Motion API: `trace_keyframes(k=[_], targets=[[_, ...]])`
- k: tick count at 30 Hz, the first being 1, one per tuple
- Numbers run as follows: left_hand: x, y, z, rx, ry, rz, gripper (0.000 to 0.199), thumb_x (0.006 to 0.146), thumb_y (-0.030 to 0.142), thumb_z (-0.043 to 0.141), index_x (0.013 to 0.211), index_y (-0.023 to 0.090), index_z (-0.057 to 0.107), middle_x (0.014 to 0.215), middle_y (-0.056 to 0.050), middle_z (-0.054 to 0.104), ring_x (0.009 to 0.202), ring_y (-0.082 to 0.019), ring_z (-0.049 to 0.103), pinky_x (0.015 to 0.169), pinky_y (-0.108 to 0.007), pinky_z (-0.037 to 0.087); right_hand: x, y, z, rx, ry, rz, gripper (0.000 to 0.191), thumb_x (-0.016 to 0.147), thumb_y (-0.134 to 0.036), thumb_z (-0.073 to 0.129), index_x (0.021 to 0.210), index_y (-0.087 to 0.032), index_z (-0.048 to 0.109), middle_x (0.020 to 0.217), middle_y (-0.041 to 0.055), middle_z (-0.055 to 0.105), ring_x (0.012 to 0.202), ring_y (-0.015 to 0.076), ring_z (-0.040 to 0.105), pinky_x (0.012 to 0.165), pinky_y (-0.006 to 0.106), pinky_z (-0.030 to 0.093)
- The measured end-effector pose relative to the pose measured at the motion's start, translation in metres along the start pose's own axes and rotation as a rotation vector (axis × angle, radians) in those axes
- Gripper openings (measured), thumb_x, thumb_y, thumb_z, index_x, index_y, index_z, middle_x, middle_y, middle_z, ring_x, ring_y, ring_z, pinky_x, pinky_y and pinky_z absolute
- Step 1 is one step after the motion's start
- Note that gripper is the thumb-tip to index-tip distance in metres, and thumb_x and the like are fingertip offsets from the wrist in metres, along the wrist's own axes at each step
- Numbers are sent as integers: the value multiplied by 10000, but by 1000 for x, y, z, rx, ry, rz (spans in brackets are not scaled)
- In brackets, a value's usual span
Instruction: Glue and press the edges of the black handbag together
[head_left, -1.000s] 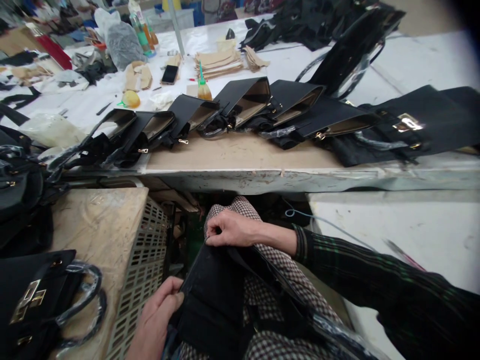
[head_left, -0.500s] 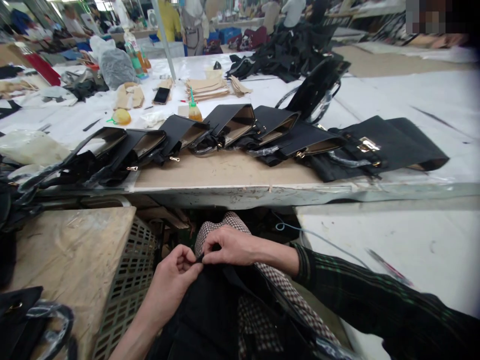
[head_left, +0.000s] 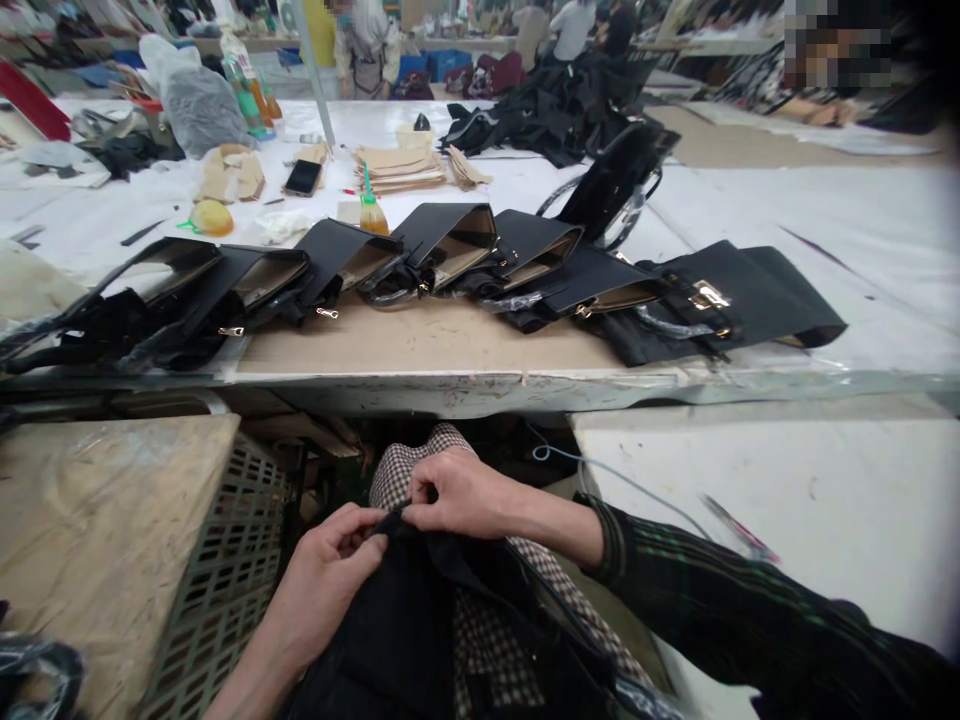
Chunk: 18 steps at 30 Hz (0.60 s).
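A worktable (head_left: 420, 345) carries a row of black handbags (head_left: 450, 250). Below it, the left hand (head_left: 330, 570) and right hand (head_left: 457, 495) both pinch the top edge of a black bag (head_left: 405, 630) (fingertips closed tight).

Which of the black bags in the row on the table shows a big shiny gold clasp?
The flat black leather handbag at the far right end of the row. Its gold clasp faces up, while the other black handbags show open tan insides.
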<state>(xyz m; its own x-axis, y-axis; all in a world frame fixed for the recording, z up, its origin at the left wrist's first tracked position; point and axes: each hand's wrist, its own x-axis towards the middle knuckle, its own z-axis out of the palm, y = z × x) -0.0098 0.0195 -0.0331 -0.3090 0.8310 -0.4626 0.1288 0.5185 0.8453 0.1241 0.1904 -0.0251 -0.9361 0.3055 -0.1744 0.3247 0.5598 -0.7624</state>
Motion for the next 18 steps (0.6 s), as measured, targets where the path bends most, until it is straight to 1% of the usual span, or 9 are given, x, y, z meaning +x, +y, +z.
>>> trace_keyframes(k=[5, 8, 11, 13, 16, 18], targets=[[0, 2, -1, 19, 1, 2, 298, 869, 375, 604, 1080, 203, 724, 851, -11, 624, 777, -174, 555, 673, -251, 399, 0, 1, 1, -7, 21, -21, 132, 756, -225, 672, 644, -160, 649, 638, -10, 652, 598, 109, 543, 584, 223, 339], [0, 4, -2, 72, -9, 69, 245, 887, 351, 586, 1034, 222, 733, 892, -13, 631, 830, -183, 583, 718, -249, 412, 1, 3, 3, -13, 36, -27, 145, 759, -225, 662, 635, -158, 634, 618, -12, 637, 580, 104, 526, 572, 223, 324], [3, 6, -1, 106, 14, 156, 199, 884, 360, 607, 974, 233, 731, 954, -14, 645, 882, -185, 589, 773, -242, 420, 2, 4, 4, -27, 42, -13, 134, 751, -219, 660, 635, -156, 635, 615, -13, 638, 574, 103, 526, 563, 224, 314], [7, 7, 2, 70, 13, 133, 228, 882, 412, 611, 949, 221, 717, 948, -14, 655, 861, -182, 582, 750, -236, 422, 4, 5, 4, -37, 43, -10, 116, 739, -212, 656, 638, -158, 638, 620, -13, 643, 576, 105, 531, 558, 224, 310], [13, 8, 5, 6, -33, 34, 318, 892, 487, 573, 880, 190, 686, 790, 9, 621, 721, -152, 533, 619, -220, 380, 5, 7, 4, -42, 50, -3, 101, 727, -207, 651, 639, -161, 636, 634, -11, 650, 590, 111, 540, 562, 226, 314], [17, 8, 6, -2, -50, 14, 343, 895, 501, 552, 843, 179, 657, 714, 30, 567, 648, -131, 478, 566, -216, 338, 5, 9, 4, -38, 55, 14, 99, 723, -211, 653, 639, -162, 634, 638, -11, 651, 601, 113, 544, 570, 227, 318]])
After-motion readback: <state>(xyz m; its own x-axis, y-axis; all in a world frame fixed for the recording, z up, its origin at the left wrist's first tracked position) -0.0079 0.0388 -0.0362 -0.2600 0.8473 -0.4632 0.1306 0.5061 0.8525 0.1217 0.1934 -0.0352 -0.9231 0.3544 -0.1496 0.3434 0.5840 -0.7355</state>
